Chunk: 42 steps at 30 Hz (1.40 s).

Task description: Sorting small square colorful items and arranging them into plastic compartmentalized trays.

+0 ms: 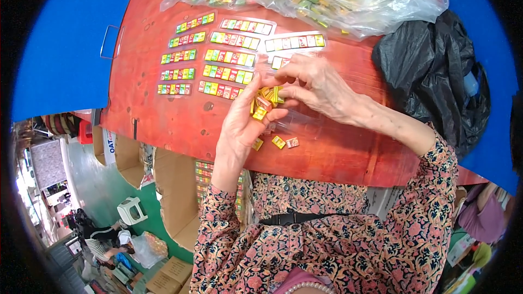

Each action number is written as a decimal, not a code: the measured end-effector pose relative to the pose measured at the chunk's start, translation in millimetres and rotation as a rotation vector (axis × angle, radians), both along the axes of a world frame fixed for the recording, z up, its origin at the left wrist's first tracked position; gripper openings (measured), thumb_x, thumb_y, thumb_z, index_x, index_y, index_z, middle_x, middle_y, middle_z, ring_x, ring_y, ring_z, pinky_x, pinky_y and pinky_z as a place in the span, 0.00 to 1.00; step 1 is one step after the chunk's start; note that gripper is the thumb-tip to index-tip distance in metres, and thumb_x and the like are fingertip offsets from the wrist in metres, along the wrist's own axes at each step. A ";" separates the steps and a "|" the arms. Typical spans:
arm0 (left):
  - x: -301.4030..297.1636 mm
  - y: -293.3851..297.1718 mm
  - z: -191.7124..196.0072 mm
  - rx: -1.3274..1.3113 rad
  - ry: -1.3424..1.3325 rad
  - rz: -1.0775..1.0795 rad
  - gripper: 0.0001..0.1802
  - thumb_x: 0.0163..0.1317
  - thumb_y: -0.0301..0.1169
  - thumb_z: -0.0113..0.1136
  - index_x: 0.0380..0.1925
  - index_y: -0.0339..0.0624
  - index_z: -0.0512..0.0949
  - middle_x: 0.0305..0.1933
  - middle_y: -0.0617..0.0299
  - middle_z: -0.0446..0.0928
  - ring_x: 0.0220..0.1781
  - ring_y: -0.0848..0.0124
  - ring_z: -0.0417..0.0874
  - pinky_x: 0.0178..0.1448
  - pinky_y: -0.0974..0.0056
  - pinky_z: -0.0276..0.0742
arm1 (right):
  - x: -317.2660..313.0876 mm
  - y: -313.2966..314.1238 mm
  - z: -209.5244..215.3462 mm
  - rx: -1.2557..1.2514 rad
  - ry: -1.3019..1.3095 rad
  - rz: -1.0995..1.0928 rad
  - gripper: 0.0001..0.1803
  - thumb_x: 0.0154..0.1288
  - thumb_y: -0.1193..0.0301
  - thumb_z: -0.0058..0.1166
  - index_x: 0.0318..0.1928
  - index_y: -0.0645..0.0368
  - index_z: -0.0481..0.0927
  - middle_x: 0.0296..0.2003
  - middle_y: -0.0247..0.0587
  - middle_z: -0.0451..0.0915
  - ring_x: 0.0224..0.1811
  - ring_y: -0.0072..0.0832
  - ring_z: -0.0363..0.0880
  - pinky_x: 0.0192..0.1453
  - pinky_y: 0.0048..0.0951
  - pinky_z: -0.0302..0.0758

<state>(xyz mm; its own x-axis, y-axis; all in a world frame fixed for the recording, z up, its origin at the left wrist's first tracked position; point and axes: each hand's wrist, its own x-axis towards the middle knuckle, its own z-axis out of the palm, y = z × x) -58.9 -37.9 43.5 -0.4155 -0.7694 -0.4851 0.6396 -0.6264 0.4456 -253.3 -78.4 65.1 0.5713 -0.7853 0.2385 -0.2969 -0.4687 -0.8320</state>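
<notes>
Left hand point(242, 122) is curled around a little bunch of small yellow packets point(265, 102), holding them just above the red table point(174, 120). Right hand point(316, 84) comes in from the other side, and its fingers pinch the top of the same bunch. Three loose packets point(279, 142) lie on the table just under the hands. Rows of colourful packets point(229, 57) are lined up farther back. Behind them sits a clear plastic bag point(348, 0) full of more packets, and a black bag point(430, 71) sits at the right.

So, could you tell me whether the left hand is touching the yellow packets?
Touching: the head view shows the left hand cupping the bunch of yellow packets against its fingers.
</notes>
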 end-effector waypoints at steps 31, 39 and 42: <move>1.7 46.5 2.3 0.076 0.336 0.146 0.29 0.71 0.42 0.35 0.61 0.27 0.56 0.65 0.37 0.57 0.68 0.46 0.58 0.65 0.48 0.65 | -56.8 -25.6 -23.8 0.079 0.259 -0.203 0.10 0.51 0.75 0.57 0.33 0.70 0.76 0.29 0.53 0.78 0.32 0.42 0.78 0.37 0.37 0.72; 13.4 49.6 -5.4 0.081 0.466 0.212 0.28 0.71 0.40 0.35 0.62 0.28 0.56 0.66 0.38 0.55 0.69 0.46 0.56 0.65 0.48 0.65 | -53.2 -32.2 -24.6 0.026 0.353 -0.152 0.08 0.52 0.76 0.57 0.33 0.68 0.77 0.30 0.48 0.78 0.35 0.39 0.78 0.40 0.34 0.72; 17.1 50.9 -4.8 0.070 0.417 0.236 0.28 0.70 0.40 0.36 0.62 0.28 0.56 0.66 0.38 0.56 0.68 0.46 0.57 0.64 0.48 0.67 | -53.4 -31.6 -26.9 0.017 0.356 -0.147 0.07 0.53 0.76 0.56 0.32 0.68 0.77 0.30 0.48 0.78 0.35 0.40 0.78 0.41 0.34 0.72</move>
<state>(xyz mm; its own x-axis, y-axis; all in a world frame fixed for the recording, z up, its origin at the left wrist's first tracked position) -41.7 13.0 38.7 -0.4038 -0.8373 -0.3686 0.8829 -0.4623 0.0829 -306.8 -110.0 38.2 0.4969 -0.8673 0.0313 -0.6320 -0.3864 -0.6718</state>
